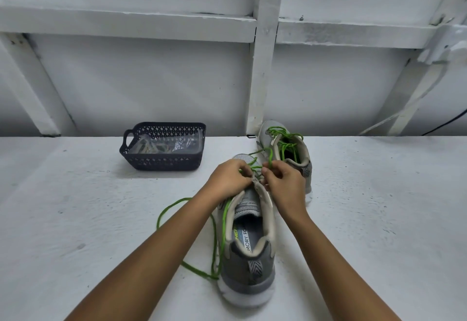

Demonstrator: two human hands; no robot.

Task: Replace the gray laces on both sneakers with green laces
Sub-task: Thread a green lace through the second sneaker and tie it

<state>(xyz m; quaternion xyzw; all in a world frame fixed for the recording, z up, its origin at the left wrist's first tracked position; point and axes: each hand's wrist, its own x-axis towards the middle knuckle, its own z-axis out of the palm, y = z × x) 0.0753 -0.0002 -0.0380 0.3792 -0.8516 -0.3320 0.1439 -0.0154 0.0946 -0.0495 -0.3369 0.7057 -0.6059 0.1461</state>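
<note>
A gray sneaker (250, 252) stands on the white table, heel toward me. A green lace (214, 242) runs through its front eyelets and trails in loops off its left side. My left hand (228, 177) pinches the lace at the left eyelet row near the toe. My right hand (285, 181) pinches the other end of the lace at the right eyelet row. Behind it, a second gray sneaker (290, 151) carries green lacing along its eyelets. My hands hide the near sneaker's front eyelets.
A dark perforated basket (161, 162) stands at the back left of the table and holds clear plastic bags with what look like laces. A white framed wall (262, 67) rises right behind the table. A dark cable (449, 122) runs at the far right.
</note>
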